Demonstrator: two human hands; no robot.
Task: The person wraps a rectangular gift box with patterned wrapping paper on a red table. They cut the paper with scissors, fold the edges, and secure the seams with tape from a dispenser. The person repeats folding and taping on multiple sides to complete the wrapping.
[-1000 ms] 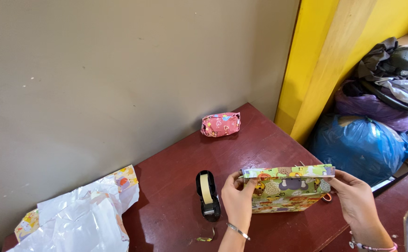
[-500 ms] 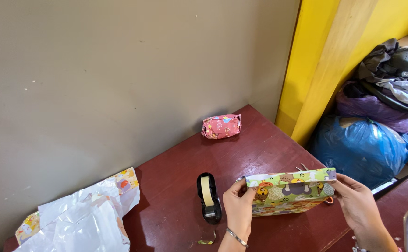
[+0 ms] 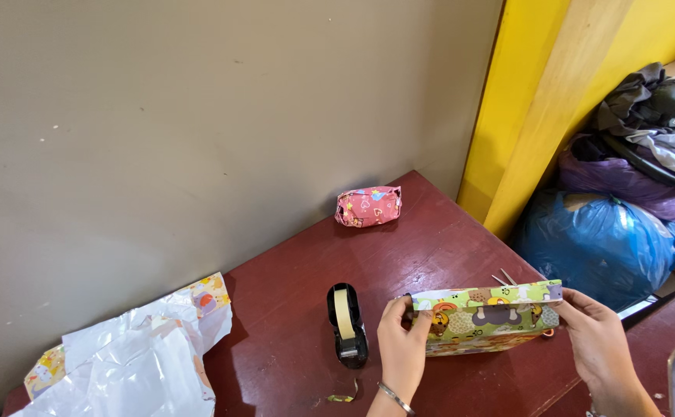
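Observation:
A flat box wrapped in green cartoon-animal paper (image 3: 486, 313) stands on its edge on the dark red table (image 3: 430, 239). My left hand (image 3: 401, 347) grips its left end and my right hand (image 3: 600, 336) grips its right end, thumbs on the top edge. A black tape dispenser (image 3: 346, 324) with a cream tape roll sits just left of my left hand. Scissor tips (image 3: 505, 277) poke out behind the box.
A small parcel in pink heart paper (image 3: 367, 205) lies near the wall at the table's far side. Crumpled wrapping paper and white plastic (image 3: 132, 355) fill the left corner. A blue bag (image 3: 600, 243) and piled clothes (image 3: 646, 131) stand to the right beyond a yellow post. A tape scrap (image 3: 343, 397) lies by the front edge.
The wrapped box has dropped slightly lower and shifted a little right between my hands. Everything else stays where it was.

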